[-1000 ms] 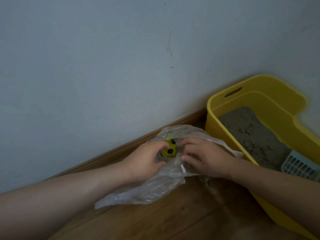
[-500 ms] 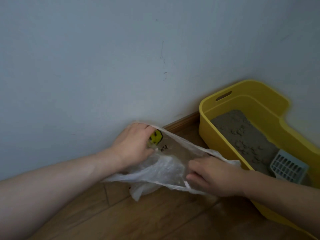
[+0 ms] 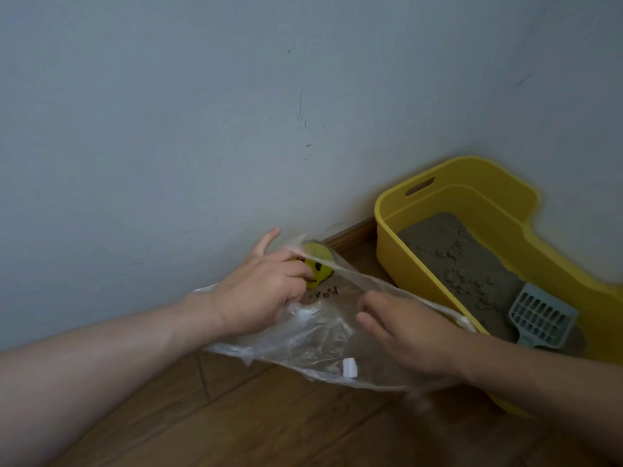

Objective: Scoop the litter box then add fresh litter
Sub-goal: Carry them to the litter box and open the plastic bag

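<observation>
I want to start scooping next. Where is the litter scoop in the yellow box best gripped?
Take the litter scoop by its narrow handle end, nearest the person, reaching down from above over the near wall of the litter box. Its slotted head lies on the litter and tapers toward that end; the handle itself is mostly hidden.

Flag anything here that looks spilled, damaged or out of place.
Nothing serious. The wall carries a few dark scuff marks. The scoop lies in the litter box on lumpy litter. I make out no spill on the floor. The plastic bag, gripped by the left hand, is crumpled, with no visible tear.
</observation>
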### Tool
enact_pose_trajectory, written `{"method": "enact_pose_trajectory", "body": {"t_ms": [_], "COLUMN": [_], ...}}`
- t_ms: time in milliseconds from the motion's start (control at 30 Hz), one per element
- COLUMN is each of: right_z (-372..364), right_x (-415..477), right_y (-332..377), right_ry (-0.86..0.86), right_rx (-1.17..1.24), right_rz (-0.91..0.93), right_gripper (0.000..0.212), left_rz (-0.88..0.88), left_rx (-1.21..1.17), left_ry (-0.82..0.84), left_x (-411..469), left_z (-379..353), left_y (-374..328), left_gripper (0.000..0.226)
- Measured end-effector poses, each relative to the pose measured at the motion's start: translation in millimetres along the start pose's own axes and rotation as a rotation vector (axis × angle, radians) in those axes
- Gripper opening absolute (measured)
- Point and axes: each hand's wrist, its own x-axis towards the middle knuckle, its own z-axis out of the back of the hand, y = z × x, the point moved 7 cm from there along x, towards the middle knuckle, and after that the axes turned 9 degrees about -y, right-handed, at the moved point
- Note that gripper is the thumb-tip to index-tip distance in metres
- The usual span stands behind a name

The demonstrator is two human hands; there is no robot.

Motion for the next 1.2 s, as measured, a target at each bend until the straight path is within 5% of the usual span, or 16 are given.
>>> {"method": "enact_pose_trajectory", "body": {"t_ms": [200,433,633,833,1033,1200], "right_z": [18.8,-4.5,-11.6,-16.2,-23.2,-22.5], "right_x": [20.0,25.8,27.2,23.8,18.6,14.9], "right_y": [24.0,-16.2,-25.2,-28.0,-41.4,-49.3], "right_ry": [-0.218,-0.005,0.031,0.041,0.124,0.157], "right_rx": [-0.36,-0.592,-0.653,-0.614,-0.506,-0.461], "right_rz": [0.379,0.065,0.04,0.056,0.021,0.011], "right_gripper": [0.048,0.11,0.121,0.132,0.137,0.139], "left_rz": [-0.128,-0.036,0.33,0.445,0.421,0.439], "left_rx": [-0.067,-0.202,-0.073,0.109,0.092,0.037], "left_ry": [-0.147,0.042,0.305,0.461,0.515,0.498], "left_x": [1.9,-7.3,-16.5,-25.8,-44.8,-54.1], "left_z": [9.1,-3.0,-25.1,-30.2,-41.1,-46.7], "left_y": [-15.8,-10.1,12.5,17.4,18.7,24.8], "left_gripper": [0.019,0.025,0.061,0.044,0.124,0.14]}}
